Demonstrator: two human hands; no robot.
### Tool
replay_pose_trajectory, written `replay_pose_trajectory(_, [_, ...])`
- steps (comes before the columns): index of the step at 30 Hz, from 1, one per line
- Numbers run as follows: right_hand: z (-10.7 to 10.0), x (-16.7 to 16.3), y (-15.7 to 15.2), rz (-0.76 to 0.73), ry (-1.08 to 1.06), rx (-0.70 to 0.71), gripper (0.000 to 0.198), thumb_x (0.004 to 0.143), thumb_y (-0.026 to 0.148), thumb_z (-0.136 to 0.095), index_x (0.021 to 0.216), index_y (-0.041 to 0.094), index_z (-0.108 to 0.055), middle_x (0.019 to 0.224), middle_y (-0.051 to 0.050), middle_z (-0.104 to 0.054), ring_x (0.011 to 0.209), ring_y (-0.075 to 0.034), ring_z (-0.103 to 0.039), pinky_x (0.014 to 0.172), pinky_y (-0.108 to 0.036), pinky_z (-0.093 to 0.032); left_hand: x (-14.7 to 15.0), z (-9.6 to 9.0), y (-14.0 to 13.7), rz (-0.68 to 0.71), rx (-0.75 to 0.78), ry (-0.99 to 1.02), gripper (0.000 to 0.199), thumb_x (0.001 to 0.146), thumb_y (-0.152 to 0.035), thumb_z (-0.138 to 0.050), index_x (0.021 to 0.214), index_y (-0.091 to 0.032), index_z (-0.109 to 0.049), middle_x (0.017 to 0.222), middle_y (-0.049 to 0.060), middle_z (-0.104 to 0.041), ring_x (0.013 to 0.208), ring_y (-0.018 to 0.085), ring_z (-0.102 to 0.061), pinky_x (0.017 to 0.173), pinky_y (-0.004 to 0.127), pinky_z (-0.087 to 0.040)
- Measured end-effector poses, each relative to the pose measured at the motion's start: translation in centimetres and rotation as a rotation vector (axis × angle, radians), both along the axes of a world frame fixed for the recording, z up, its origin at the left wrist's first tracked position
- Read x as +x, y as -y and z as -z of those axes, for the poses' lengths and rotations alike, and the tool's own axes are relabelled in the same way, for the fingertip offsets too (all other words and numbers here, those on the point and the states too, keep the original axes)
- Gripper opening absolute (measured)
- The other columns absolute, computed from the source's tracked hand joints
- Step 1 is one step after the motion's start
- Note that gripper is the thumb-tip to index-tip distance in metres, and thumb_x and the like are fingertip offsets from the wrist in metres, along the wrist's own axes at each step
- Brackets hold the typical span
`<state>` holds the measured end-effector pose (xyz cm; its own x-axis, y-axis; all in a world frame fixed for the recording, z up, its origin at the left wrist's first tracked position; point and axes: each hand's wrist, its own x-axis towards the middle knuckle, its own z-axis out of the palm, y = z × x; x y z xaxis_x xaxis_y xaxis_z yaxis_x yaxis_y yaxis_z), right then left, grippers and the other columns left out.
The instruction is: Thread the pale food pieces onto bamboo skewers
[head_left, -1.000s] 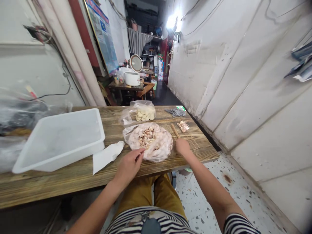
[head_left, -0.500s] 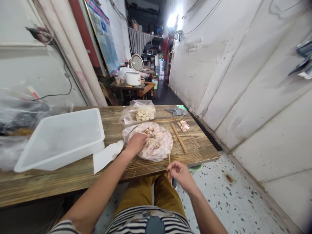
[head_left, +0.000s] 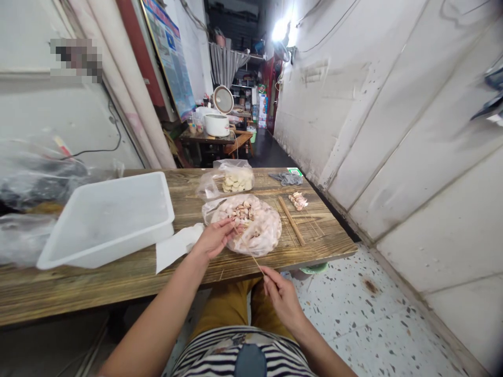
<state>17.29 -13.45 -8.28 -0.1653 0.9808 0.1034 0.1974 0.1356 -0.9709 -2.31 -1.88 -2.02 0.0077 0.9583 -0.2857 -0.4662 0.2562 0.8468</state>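
Head view shows one thin skewer (head_left: 256, 263) as a slanting line between the two hands, above the near side of the plastic bag (head_left: 268, 234) of garlic cloves (head_left: 243, 211). Its lower end is pinched between the thumb and fingers of the right hand (head_left: 281, 294), which is at the table's front edge, close to the body. From this grip the long axis goes forward and to the left, and the far end points to the fingertips of the left hand (head_left: 214, 240).

The left hand is nearer to the cloves, at the left front side of the bag. Its thumb and fingers come near to each other, but I cannot tell if they are closed on a clove, on the skewer's tip, or on nothing. To the right of the bag, a bundle of skewers (head_left: 291, 221) lies apart on the wooden table (head_left: 220, 273), and beyond it are threaded cloves (head_left: 298, 200).
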Motion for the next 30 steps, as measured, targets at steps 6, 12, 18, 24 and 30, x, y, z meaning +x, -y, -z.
replay_pose_trajectory(6, [0.3,0.4,0.1,0.096,0.102,0.075,0.033,0.088,0.027,-0.043,0.114,0.024,-0.064,0.086,-0.006,-0.067,0.079,-0.02,-0.06,0.068,-0.03,-0.05,-0.1,0.4,0.3,-0.048,-0.002,0.031,0.02,0.073,-0.003,-0.061,0.093,-0.008,-0.061,0.086,0.01,-0.069,0.081,0.015,-0.067,0.078,0.026,-0.055])
replay_pose_trajectory(12, [0.6,0.7,-0.1,0.107,0.144,0.096,0.035,0.086,0.024,-0.042,0.113,0.024,-0.064,0.085,-0.006,-0.068,0.083,-0.021,-0.062,0.07,-0.033,-0.051,-0.2,0.5,0.3,-0.076,0.014,0.044,0.018,0.074,-0.004,-0.061,0.091,-0.008,-0.062,0.083,0.009,-0.069,0.08,0.014,-0.066,0.077,0.025,-0.055])
replay_pose_trajectory(18, [0.0,0.8,-0.1,0.099,0.152,0.091,0.034,0.084,0.026,-0.044,0.111,0.025,-0.065,0.078,-0.004,-0.067,0.076,-0.021,-0.062,0.065,-0.031,-0.051,0.0,0.3,0.4,-0.067,0.012,0.026,0.02,0.076,-0.005,-0.059,0.095,-0.009,-0.064,0.078,0.007,-0.069,0.073,0.012,-0.066,0.069,0.023,-0.055])
replay_pose_trajectory(24, [0.1,0.9,0.1,0.04,0.213,0.069,0.038,0.087,0.026,-0.04,0.121,0.022,-0.057,0.065,-0.002,-0.061,0.058,-0.017,-0.056,0.056,-0.027,-0.046,0.4,0.7,0.1,-0.082,0.051,0.027,0.02,0.071,-0.007,-0.064,0.091,-0.009,-0.065,0.079,0.008,-0.069,0.075,0.014,-0.066,0.072,0.026,-0.055])
replay_pose_trajectory(30, [0.0,0.2,-0.5,-0.017,0.158,0.026,0.041,0.089,0.026,-0.04,0.128,0.02,-0.046,0.061,0.002,-0.054,0.046,-0.012,-0.048,0.048,-0.022,-0.041,2.0,1.3,0.7,-0.047,0.096,-0.015,0.024,0.065,-0.011,-0.071,0.089,-0.007,-0.065,0.076,0.007,-0.069,0.068,0.013,-0.065,0.072,0.026,-0.054])
